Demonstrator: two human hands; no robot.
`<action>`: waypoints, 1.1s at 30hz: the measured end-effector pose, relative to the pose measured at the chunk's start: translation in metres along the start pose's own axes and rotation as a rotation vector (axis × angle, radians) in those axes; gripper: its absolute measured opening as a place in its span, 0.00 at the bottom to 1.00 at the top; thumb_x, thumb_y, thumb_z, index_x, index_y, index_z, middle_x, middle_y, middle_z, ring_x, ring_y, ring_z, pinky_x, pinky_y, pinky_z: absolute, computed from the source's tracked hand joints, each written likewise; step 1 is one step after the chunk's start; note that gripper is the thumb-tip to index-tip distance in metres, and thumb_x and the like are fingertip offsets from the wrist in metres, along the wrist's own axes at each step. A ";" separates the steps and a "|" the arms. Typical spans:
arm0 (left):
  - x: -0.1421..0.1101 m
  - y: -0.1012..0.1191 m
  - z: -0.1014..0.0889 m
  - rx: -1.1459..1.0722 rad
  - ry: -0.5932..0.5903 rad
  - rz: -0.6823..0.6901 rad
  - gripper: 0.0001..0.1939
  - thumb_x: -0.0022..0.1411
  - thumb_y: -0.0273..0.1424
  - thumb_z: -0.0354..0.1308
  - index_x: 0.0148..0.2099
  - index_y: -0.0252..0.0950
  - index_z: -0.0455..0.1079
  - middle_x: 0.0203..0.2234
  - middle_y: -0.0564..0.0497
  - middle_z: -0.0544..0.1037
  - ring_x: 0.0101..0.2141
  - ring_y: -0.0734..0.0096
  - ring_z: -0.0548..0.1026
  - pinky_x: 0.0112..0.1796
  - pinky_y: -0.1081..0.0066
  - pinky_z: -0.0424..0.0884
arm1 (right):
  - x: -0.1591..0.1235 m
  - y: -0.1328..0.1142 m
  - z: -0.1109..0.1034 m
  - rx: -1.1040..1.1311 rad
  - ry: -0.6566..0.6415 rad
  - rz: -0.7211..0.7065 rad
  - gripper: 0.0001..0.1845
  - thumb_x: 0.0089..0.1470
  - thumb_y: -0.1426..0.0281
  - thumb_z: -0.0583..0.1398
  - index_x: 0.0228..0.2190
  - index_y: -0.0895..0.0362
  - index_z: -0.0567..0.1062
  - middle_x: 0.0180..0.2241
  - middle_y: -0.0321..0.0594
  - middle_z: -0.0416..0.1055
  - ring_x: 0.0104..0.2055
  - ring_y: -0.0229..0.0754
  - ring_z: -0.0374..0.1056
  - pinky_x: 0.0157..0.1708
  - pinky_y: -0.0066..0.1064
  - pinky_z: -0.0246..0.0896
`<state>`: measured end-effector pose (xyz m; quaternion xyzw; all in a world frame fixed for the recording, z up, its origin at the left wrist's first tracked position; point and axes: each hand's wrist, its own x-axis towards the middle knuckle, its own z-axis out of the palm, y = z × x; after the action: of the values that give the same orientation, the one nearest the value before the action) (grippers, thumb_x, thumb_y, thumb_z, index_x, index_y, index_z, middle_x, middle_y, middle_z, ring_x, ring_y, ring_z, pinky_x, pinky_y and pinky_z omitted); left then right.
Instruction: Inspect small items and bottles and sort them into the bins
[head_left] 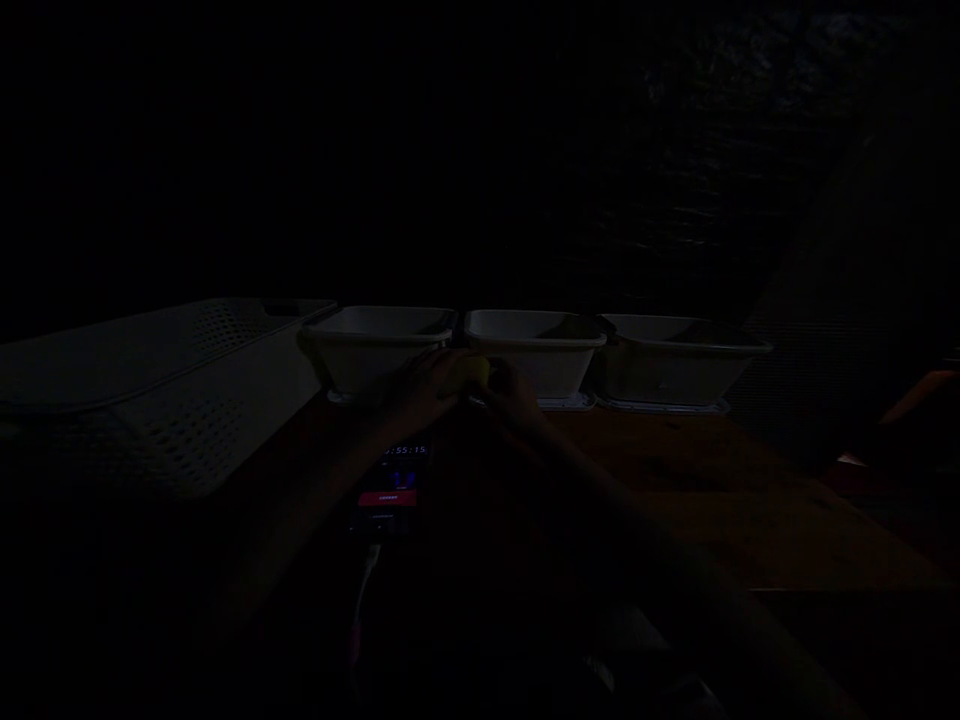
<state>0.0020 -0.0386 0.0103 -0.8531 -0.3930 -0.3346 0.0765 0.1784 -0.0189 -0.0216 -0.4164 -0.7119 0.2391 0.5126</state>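
Observation:
The scene is very dark. Both my arms reach forward over the table, and my hands meet around a small, rounded yellow-green thing (471,373) whose kind I cannot make out. My left hand (427,385) closes on it from the left. From the right, the fingers of my right hand (514,388) press against it. Just behind my hands stand a white tub on the left (375,358) and a middle white tub (547,362). The insides of both tubs are too dark to make out.
A third white tub (675,370) stands to the right on the wooden table (720,540). A large white basket with holes (247,400) is at the left. Below my left hand lies a lit phone (388,497) with a cable (364,585). Another person's arm (919,395) shows far right.

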 end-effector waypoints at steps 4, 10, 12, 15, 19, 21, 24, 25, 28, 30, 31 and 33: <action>-0.001 -0.002 0.003 -0.119 -0.003 -0.078 0.33 0.51 0.30 0.59 0.59 0.42 0.54 0.53 0.45 0.67 0.50 0.57 0.67 0.48 0.58 0.65 | -0.002 -0.008 0.000 0.081 -0.005 -0.067 0.28 0.50 0.54 0.58 0.47 0.60 0.67 0.30 0.40 0.70 0.29 0.36 0.65 0.27 0.27 0.59; -0.003 -0.002 0.005 -0.328 0.045 -0.136 0.27 0.58 0.34 0.54 0.58 0.39 0.51 0.48 0.43 0.70 0.47 0.61 0.71 0.44 0.62 0.68 | -0.004 -0.013 -0.002 0.106 -0.007 -0.120 0.33 0.48 0.54 0.60 0.53 0.56 0.63 0.36 0.41 0.71 0.31 0.37 0.66 0.30 0.29 0.62; -0.003 0.001 0.004 -0.321 0.037 -0.158 0.25 0.59 0.36 0.52 0.57 0.38 0.51 0.46 0.43 0.72 0.44 0.61 0.73 0.42 0.63 0.69 | -0.004 -0.013 -0.002 0.099 -0.013 -0.121 0.32 0.48 0.55 0.60 0.53 0.55 0.63 0.38 0.41 0.71 0.34 0.39 0.67 0.32 0.30 0.63; -0.003 0.005 0.002 -0.303 0.031 -0.190 0.25 0.60 0.39 0.51 0.57 0.37 0.52 0.43 0.43 0.74 0.40 0.62 0.75 0.39 0.65 0.69 | -0.004 -0.012 -0.002 0.120 0.012 -0.133 0.28 0.50 0.55 0.58 0.51 0.54 0.65 0.41 0.42 0.70 0.37 0.39 0.68 0.35 0.31 0.64; -0.003 0.007 0.001 -0.342 0.005 -0.204 0.24 0.62 0.42 0.47 0.57 0.39 0.54 0.42 0.44 0.76 0.38 0.63 0.76 0.36 0.67 0.70 | -0.004 -0.011 -0.003 0.154 0.034 -0.115 0.26 0.50 0.56 0.58 0.48 0.55 0.65 0.44 0.44 0.69 0.38 0.39 0.69 0.36 0.32 0.66; -0.004 0.006 0.002 -0.334 -0.003 -0.208 0.23 0.63 0.44 0.45 0.57 0.41 0.55 0.42 0.45 0.76 0.38 0.62 0.76 0.35 0.67 0.70 | -0.004 -0.010 -0.002 0.165 0.026 -0.102 0.25 0.50 0.56 0.59 0.47 0.55 0.65 0.45 0.44 0.69 0.40 0.40 0.69 0.38 0.33 0.66; -0.003 0.004 0.004 -0.327 0.008 -0.211 0.24 0.63 0.46 0.44 0.58 0.42 0.55 0.41 0.46 0.76 0.37 0.63 0.76 0.35 0.67 0.70 | -0.003 -0.008 -0.002 0.195 -0.006 -0.111 0.25 0.51 0.55 0.58 0.47 0.55 0.64 0.44 0.44 0.70 0.41 0.40 0.69 0.40 0.34 0.66; -0.003 0.003 0.004 -0.325 0.011 -0.210 0.24 0.63 0.46 0.44 0.58 0.42 0.56 0.40 0.46 0.77 0.37 0.63 0.76 0.35 0.67 0.70 | -0.003 -0.008 -0.002 0.205 -0.012 -0.118 0.25 0.51 0.55 0.58 0.46 0.55 0.64 0.43 0.44 0.70 0.41 0.40 0.69 0.40 0.34 0.66; -0.002 0.003 0.003 -0.313 0.024 -0.209 0.23 0.63 0.46 0.44 0.56 0.42 0.58 0.40 0.46 0.77 0.37 0.62 0.76 0.35 0.67 0.70 | -0.003 -0.007 -0.001 0.224 -0.015 -0.127 0.24 0.51 0.55 0.58 0.45 0.55 0.65 0.43 0.45 0.70 0.41 0.40 0.69 0.40 0.34 0.66; -0.002 0.004 0.002 -0.317 0.040 -0.200 0.21 0.63 0.45 0.45 0.54 0.41 0.60 0.41 0.46 0.76 0.38 0.62 0.76 0.36 0.67 0.70 | -0.003 -0.008 -0.001 0.229 -0.013 -0.123 0.23 0.51 0.55 0.58 0.45 0.55 0.65 0.43 0.45 0.70 0.40 0.40 0.69 0.39 0.34 0.67; -0.001 0.005 0.001 -0.327 0.050 -0.193 0.21 0.63 0.45 0.46 0.53 0.41 0.60 0.42 0.46 0.76 0.39 0.63 0.76 0.37 0.67 0.70 | -0.003 -0.008 -0.001 0.229 -0.013 -0.119 0.23 0.51 0.55 0.58 0.45 0.55 0.65 0.43 0.45 0.70 0.39 0.40 0.69 0.38 0.34 0.67; -0.001 0.007 0.000 -0.367 0.063 -0.186 0.20 0.61 0.44 0.49 0.52 0.40 0.60 0.44 0.46 0.75 0.41 0.63 0.75 0.39 0.67 0.70 | -0.003 -0.008 -0.001 0.225 -0.018 -0.113 0.22 0.52 0.55 0.57 0.45 0.55 0.65 0.42 0.45 0.70 0.39 0.40 0.69 0.38 0.33 0.67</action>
<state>0.0066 -0.0438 0.0111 -0.8019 -0.4000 -0.4326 -0.0990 0.1773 -0.0260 -0.0165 -0.3133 -0.7075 0.2918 0.5623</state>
